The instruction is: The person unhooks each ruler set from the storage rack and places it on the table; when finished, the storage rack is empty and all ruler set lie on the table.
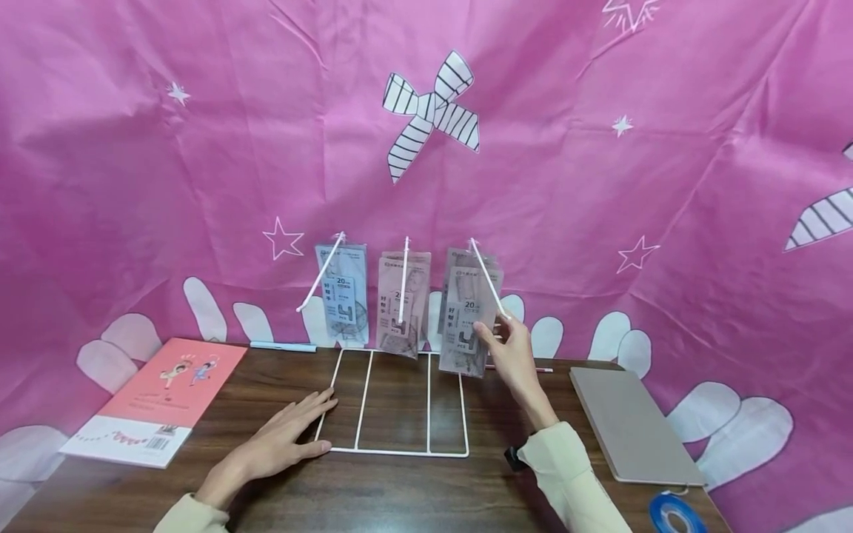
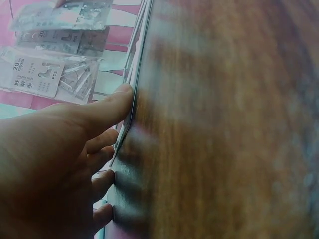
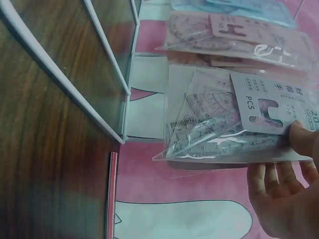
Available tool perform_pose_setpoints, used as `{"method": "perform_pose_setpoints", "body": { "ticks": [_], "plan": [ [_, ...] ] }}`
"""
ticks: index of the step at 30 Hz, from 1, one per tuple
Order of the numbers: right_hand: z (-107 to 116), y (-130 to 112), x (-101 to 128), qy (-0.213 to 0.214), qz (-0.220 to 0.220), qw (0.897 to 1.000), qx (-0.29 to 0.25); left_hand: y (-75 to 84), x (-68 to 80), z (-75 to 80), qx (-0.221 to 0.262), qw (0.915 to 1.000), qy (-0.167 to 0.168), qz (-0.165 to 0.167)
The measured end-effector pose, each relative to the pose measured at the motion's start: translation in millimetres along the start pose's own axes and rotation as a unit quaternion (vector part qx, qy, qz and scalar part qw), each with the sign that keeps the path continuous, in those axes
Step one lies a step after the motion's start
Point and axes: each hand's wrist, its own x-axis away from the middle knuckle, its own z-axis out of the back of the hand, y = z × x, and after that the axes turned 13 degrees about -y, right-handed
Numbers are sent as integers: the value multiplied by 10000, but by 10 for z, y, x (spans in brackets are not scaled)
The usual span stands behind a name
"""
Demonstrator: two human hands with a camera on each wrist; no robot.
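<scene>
1. Grey stationery packet (image 1: 469,326), a clear pouch with rulers and a protractor inside, hangs from the right-hand white hook (image 1: 489,278) just right of the frame's centre in the head view; in the right wrist view the packet (image 3: 234,119) fills the middle right.
2. The right hand (image 1: 513,354) pinches the packet's lower right edge, thumb on its front and fingers (image 3: 279,174) curled behind it.
3. The left hand (image 1: 283,437) lies flat in the lower centre-left of the head view, fingers straight and released, pressing on the near left corner of the white wire rack (image 1: 397,449); the left wrist view shows its fingertips (image 2: 119,97) against the wire rack (image 2: 133,94).
4. The rack's base lies on the dark wooden table (image 1: 373,496), with two more hooks to the left bearing a pink packet (image 1: 402,311) and a blue packet (image 1: 344,290).
5. At the left edge of the table lies a pink book (image 1: 160,400); behind it a light blue pen (image 1: 283,346).
6. On the right lies a grey notebook (image 1: 633,426), and at the lower right corner a blue tape roll (image 1: 676,513).
7. A pink cloth backdrop (image 1: 600,185) with stars fills the upper frame.
</scene>
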Motion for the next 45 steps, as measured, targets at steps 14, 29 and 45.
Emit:
{"method": "perform_pose_setpoints", "body": {
  "ticks": [14, 29, 45],
  "plan": [
    [74, -104, 311, -249, 108, 9996, -18, 35, 14, 16, -69, 10000, -1, 19],
    [155, -151, 579, -231, 482, 9977, 421, -67, 5, -52, -220, 9988, 348, -263],
    [226, -315, 895, -393, 550, 9963, 522, -54, 7, -59, -212, 9981, 474, -341]
  ]
}}
